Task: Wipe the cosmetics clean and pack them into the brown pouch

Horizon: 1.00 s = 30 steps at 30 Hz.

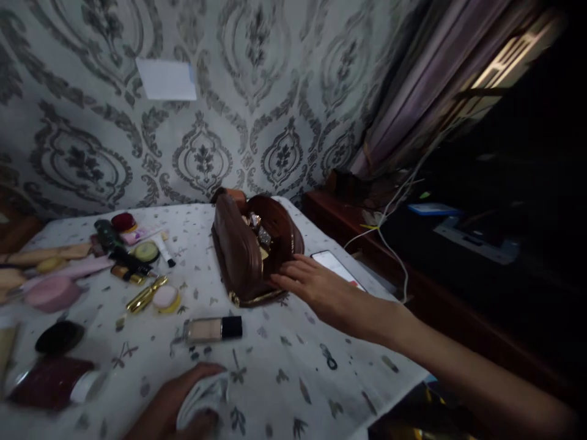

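Note:
A brown zippered bag stands open on the table, with shiny silver and gold-toned items inside. My right hand lies with fingers stretched out against the bag's right front rim; I see nothing in its grip. At the bottom, my left hand curls round a pale, curved, rolled-looking thing, blurred and partly covered by the fingers. Between that hand and the bag lies a foundation bottle with a black cap. A phone with a lit screen is just beyond my right hand.
Cosmetics crowd the left: a gold tube, a round yellow-and-white container, a pink item, a dark red bottle and a black round item. White cables hang over dark furniture at right. Patterned wallpaper backs the white tablecloth.

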Tool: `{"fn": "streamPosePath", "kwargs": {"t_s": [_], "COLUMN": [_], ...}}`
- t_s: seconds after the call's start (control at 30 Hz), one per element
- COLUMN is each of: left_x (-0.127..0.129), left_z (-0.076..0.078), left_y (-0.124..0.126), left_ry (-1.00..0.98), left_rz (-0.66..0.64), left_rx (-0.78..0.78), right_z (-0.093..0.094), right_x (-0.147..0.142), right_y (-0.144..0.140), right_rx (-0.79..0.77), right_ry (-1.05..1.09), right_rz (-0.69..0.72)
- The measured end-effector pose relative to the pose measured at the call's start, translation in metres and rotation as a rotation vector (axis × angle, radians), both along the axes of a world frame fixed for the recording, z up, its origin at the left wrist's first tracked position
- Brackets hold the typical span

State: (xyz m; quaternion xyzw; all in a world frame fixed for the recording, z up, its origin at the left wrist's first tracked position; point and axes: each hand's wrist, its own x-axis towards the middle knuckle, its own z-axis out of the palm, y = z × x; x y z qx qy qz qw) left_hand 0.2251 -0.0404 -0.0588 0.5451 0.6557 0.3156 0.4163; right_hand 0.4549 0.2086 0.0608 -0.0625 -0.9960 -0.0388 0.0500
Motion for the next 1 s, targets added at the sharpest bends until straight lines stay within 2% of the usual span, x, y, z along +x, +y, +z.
{"fn": "streamPosePath", "kwargs": {"t_s": [0.17,0.27,0.33,0.4,0.53,0.6,0.7,0.83,1.0], "left_x": [0.008,0.006,0.001,-0.004,-0.012,-0.011,-0.006,-0.004,-0.007], "left_z": [0.032,0.041,0.042,0.042,0.042,0.039,0.029,0.016,0.021], "left_y": [0.005,0.005,0.003,0.004,0.021,0.033,0.05,0.061,0.062], "left_ry": [-0.058,0.023,0.139,0.288,0.665,0.824,0.934,0.905,0.873], "left_rz": [0.052,0.162,0.207,0.208,0.124,0.035,-0.095,-0.153,-0.157], "left_rx": [-0.016,0.084,0.215,0.343,0.541,0.577,0.481,0.296,0.2], "right_z": [-0.026,-0.038,-0.047,-0.059,-0.079,-0.085,-0.091,-0.099,-0.107], "right_x": [0.005,-0.001,-0.006,-0.014,-0.034,-0.045,-0.058,-0.066,-0.07], "right_y": [-0.004,-0.022,-0.04,-0.057,-0.08,-0.083,-0.084,-0.082,-0.08], "right_rx": [0.0,-0.01,-0.015,-0.063,-0.204,-0.283,-0.371,-0.342,-0.305], "right_ry": [0.167,0.404,0.553,0.596,0.537,0.413,0.267,0.254,0.341], "right_rz": [-0.053,-0.071,-0.041,-0.003,0.063,-0.012,-0.107,-0.123,-0.107]}}
